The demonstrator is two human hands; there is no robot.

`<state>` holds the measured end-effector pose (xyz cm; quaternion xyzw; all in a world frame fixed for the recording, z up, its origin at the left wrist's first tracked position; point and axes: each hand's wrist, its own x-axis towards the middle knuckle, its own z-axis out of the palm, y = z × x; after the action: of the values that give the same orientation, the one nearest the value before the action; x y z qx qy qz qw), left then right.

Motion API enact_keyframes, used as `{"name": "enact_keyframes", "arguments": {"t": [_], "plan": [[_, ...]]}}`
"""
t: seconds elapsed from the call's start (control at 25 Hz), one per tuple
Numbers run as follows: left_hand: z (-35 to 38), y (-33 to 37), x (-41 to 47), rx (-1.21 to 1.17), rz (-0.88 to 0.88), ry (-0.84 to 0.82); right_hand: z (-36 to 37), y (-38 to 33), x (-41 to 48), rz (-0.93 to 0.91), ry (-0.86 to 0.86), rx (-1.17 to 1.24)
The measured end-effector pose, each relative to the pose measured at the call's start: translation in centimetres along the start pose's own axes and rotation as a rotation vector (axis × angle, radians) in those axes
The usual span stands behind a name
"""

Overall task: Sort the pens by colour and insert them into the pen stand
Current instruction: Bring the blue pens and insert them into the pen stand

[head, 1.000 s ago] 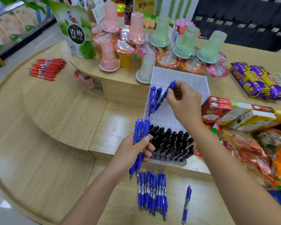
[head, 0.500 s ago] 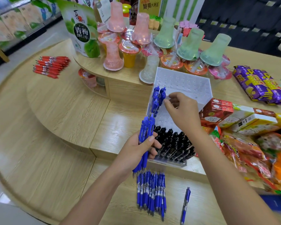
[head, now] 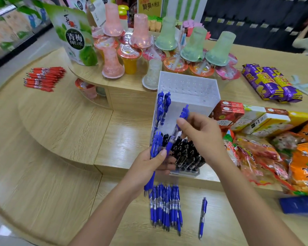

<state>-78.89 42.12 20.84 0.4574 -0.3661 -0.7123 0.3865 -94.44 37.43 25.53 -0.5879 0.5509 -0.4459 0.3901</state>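
Between the two hands, a single blue pen (head: 182, 118) is pinched at mid-barrel by the right hand (head: 201, 137), clicker end up and its lower end down beside the bundle of blue pens (head: 156, 142). The left hand (head: 153, 162) grips that bundle upright, fingers wrapped round it, with tips poking out below the palm.

Just beyond both hands stands the white perforated pen stand (head: 194, 89). Black pens (head: 187, 153) fill the rows nearest the hands, and a few seated blue pens (head: 163, 107) line the edge beyond the left hand. The far holes are bare.

These pens look light and stiff, with smooth plastic barrels that could slide against each other in a loose fist. Holding one at the middle or upper barrel leaves the tip free to find a hole.

Below the wrists, loose blue pens (head: 165, 206) lie in a row on the tabletop (head: 60, 130), with a lone blue pen (head: 203, 215) under the right forearm. Red pens (head: 44, 78) lie well off to the left of the left hand. Drink cartons (head: 228, 110) and snack packets (head: 256, 153) crowd the stand to the right of the right hand, and jelly cups (head: 152, 73) stand beyond it.

The black pens' tops sit right under the right hand, so a reach to the empty holes has to pass over them and beside the seated blue clips.
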Motion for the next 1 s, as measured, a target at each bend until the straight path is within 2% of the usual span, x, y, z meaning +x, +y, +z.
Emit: {"name": "enact_keyframes", "arguments": {"t": [0.16,0.28,0.44,0.64,0.88,1.0], "plan": [[-0.6,-0.3,-0.4,0.055,-0.042,0.05,0.1,-0.2,2.9,-0.213,0.189,-0.21],[-0.5,0.0,-0.8,0.103,-0.034,0.048,1.7,1.2,4.5,-0.301,0.201,-0.361],[-1.0,0.4,-1.4,0.127,0.005,0.049,3.0,2.6,5.5,-0.326,0.218,-0.383],[-1.3,0.3,-1.6,0.1,0.016,0.053,3.0,2.7,6.1,-0.296,0.193,-0.446],[-0.9,0.8,-1.6,0.105,0.032,0.021,3.5,4.4,6.1,-0.199,-0.002,-0.637],[-0.9,1.0,-1.5,0.114,0.044,0.016,3.5,4.4,6.1,-0.133,-0.037,-0.739]]}}
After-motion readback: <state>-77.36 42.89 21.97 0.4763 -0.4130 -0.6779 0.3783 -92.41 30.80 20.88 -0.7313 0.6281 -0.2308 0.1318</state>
